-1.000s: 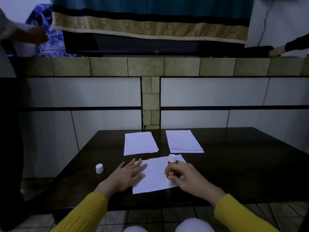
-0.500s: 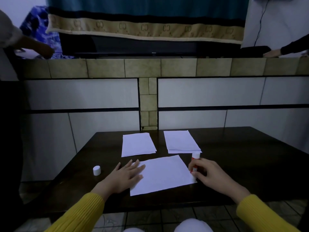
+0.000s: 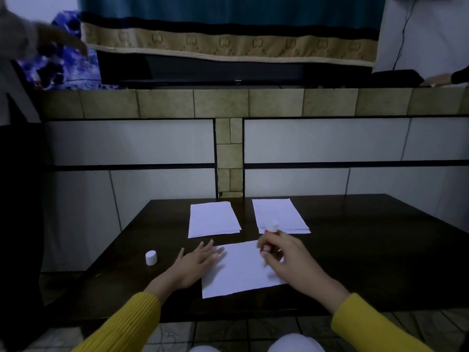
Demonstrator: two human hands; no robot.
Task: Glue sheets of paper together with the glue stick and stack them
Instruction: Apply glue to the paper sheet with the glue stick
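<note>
Head view: gluing is under way. She is pressing her left hand [image 3: 195,262], fingers flat, on the sheet [image 3: 241,270] at its 9 o'clock edge, while her right hand [image 3: 284,257] is gripping the glue stick [image 3: 270,235] near 1 o'clock. Next, probably more strokes, then a sheet from the stacks [image 3: 279,214] at 12.

**Hands: left flat, right gripping**

Left hand [image 3: 196,262] palm down, fingers straight and spread, fingertips over the near sheet's [image 3: 241,273] left edge. Left forearm in yellow sleeve [image 3: 121,326], angled in from lower left. Right hand [image 3: 284,260] curled round the glue stick [image 3: 271,231], white end up, over the sheet's right part; somewhat blurred. Right forearm in yellow sleeve, angled in from lower right. Hands well apart, both forward of the knees.
</note>
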